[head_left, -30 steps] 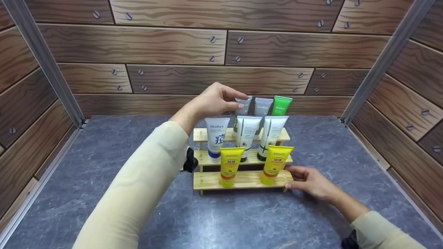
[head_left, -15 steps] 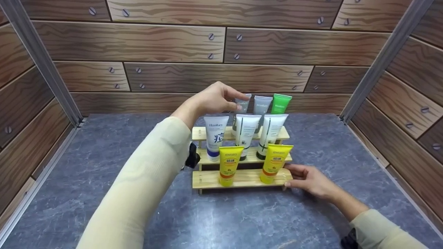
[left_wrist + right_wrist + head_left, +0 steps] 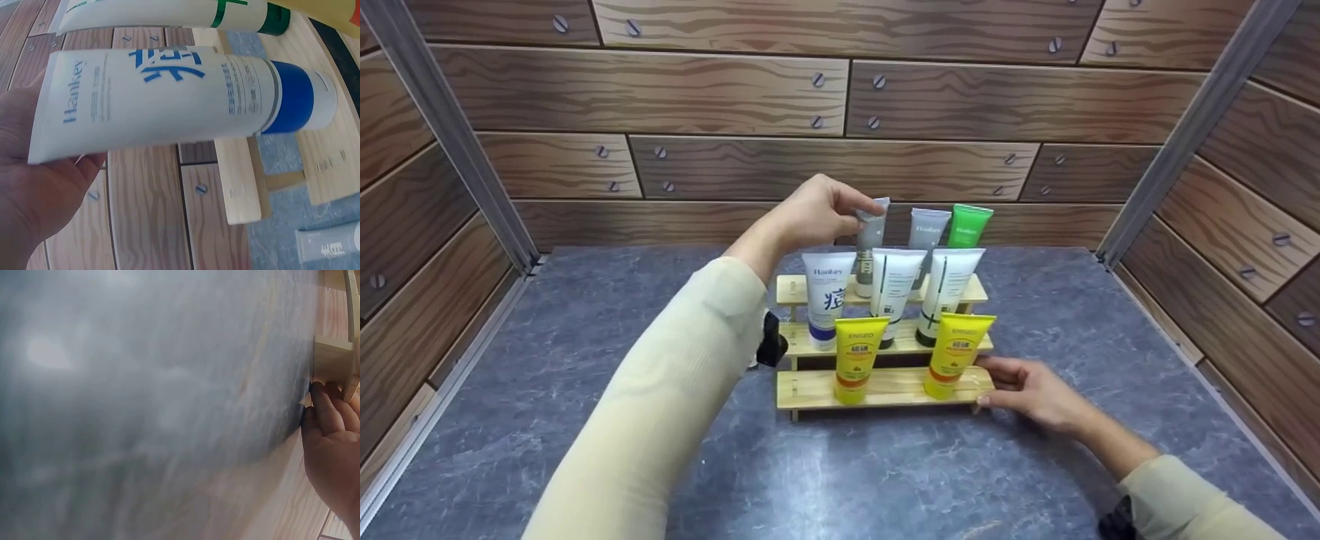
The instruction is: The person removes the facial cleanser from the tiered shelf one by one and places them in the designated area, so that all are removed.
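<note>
My left hand (image 3: 817, 214) pinches the top end of a grey squeeze tube (image 3: 870, 244), which stands upright at the back tier's left part. My right hand (image 3: 1035, 394) holds the right end of the lowest tier of a three-tier wooden display rack (image 3: 814, 390). Another grey tube (image 3: 928, 229) and a green tube (image 3: 971, 227) stand further right at the back. On the middle tier are a white tube with a blue band (image 3: 829, 289) and two white tubes with dark caps, one white tube (image 3: 896, 281) and another (image 3: 952, 281). The left wrist view has the blue-banded tube (image 3: 163, 101) hiding the pinched one.
Two yellow tubes, a left one (image 3: 856, 360) and a right one (image 3: 958, 356), stand on the front tier. A small grey tube (image 3: 326, 243) lies on the marbled table left of the rack, mostly hidden by my sleeve in the head view. Wood-patterned walls (image 3: 735, 165) enclose the table.
My left hand has shifted slightly left with the grey tube, widening the gap to the second grey tube. The right hand has stayed at the rack's end.
</note>
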Demonstrator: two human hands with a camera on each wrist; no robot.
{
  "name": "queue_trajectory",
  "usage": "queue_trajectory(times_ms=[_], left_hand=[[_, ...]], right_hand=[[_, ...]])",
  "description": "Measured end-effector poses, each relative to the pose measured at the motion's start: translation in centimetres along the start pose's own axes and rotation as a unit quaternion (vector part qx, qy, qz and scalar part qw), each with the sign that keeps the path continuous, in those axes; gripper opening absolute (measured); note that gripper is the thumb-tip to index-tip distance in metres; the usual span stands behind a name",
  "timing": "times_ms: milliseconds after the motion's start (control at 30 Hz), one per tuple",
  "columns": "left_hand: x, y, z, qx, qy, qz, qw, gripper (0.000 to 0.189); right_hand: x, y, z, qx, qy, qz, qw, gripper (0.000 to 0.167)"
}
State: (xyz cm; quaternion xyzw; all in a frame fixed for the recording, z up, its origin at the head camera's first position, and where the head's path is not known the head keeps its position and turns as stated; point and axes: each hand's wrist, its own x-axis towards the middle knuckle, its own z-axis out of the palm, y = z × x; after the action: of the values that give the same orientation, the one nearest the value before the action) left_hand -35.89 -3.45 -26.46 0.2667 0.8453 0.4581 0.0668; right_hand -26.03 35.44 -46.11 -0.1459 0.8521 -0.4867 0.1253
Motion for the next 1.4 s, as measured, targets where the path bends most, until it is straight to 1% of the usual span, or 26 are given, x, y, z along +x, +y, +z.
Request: queue_trajectory(times_ms=[167,367,500,633,933,1033,1133,1233,1400], left_hand=[[-0.7,-0.5,-0.9,-0.009,0.028,-0.013,0.9995,0.035],[-1.7,-1.5,-2.3,-0.018,0.056,-0.027,0.9979,0.037],[-2.4,-2.2,-3.4,-0.022,0.08,-0.028,0.9962,0.036],[-3.2,-3.1,-4.5,-0.036,0.1,-0.026,0.994,0.036],[-5.1,-4.6,-6.4,-0.054,0.154,-0.025,0.9862,0.037],[-5.8,-5.1,-7.0,-0.058,0.163,-0.024,0.9846,0.037],[-6.6,-5.7,-7.5,-0.063,0.168,-0.022,0.9835,0.035],[-7.4,-6.5,-7.7,-0.065,0.17,-0.022,0.983,0.032],[-8.5,-7.8,-7.8,-0.075,0.176,-0.034,0.9809,0.032]], right_hand=[[0.0,0.1,-0.2,0.008,0.001,0.007,0.9999,0.076],[-0.2,0.2,-0.6,-0.009,0.008,0.014,0.9998,0.079],[-0.4,0.3,-0.6,-0.016,0.01,0.01,0.9998,0.08],[-0.5,0.4,-0.6,-0.02,0.009,0.009,0.9997,0.08],[-0.5,0.5,-0.6,-0.018,0.011,0.004,0.9998,0.077],[-0.4,0.5,-0.5,-0.014,0.012,0.003,0.9998,0.077],[-0.3,0.4,-0.3,-0.004,0.004,-0.002,1.0,0.076],[-0.2,0.2,-0.1,-0.001,-0.001,-0.005,1.0,0.076],[0.2,0.0,-0.1,-0.011,-0.002,-0.008,0.9999,0.076]])
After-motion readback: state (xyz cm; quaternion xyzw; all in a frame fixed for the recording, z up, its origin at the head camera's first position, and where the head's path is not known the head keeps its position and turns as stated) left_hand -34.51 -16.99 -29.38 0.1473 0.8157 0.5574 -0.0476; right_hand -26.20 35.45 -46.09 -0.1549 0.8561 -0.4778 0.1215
